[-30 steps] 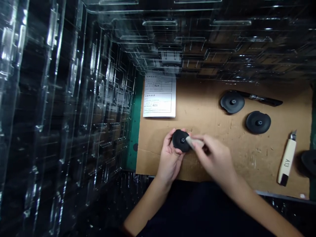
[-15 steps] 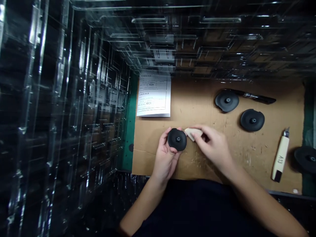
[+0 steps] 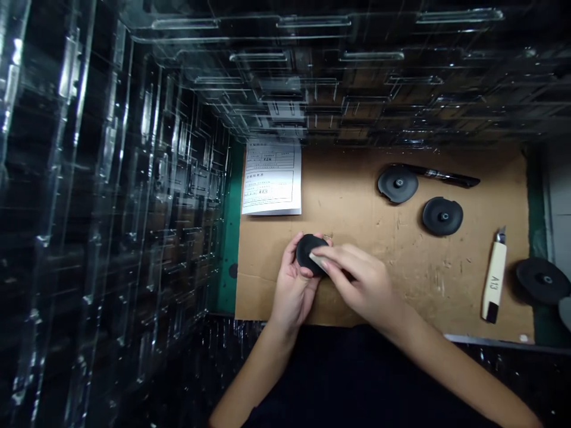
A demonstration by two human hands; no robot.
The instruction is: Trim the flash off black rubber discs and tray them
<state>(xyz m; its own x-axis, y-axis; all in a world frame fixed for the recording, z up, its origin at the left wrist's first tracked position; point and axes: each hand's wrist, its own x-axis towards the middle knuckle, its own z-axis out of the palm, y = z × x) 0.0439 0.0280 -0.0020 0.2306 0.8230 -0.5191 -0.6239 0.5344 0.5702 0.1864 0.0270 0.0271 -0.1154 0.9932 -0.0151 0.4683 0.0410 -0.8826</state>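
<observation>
My left hand [image 3: 294,284] grips a round black plastic part [image 3: 307,245] by its edge, with the face turned up. Between the thumb and fingers of my right hand [image 3: 359,276] is a small off-white pad [image 3: 317,259], pressed on that face near the middle. The part's central post is hidden by the pad and my fingers. Two similar black parts, a left one [image 3: 398,184] and a right one [image 3: 442,216], lie on the cardboard with their posts up and a notch in their rims.
Cardboard [image 3: 267,267] covers the green table. Printed papers [image 3: 272,178] lie at the back left. A black pen [image 3: 441,175] touches one part. A cream utility knife [image 3: 494,276] and another black part [image 3: 542,279] are at the right. Clear plastic trays [image 3: 147,178] wall the left and back.
My right hand has moved left and brought the off-white pad from beside the held part onto its face. The whole view has shifted slightly.
</observation>
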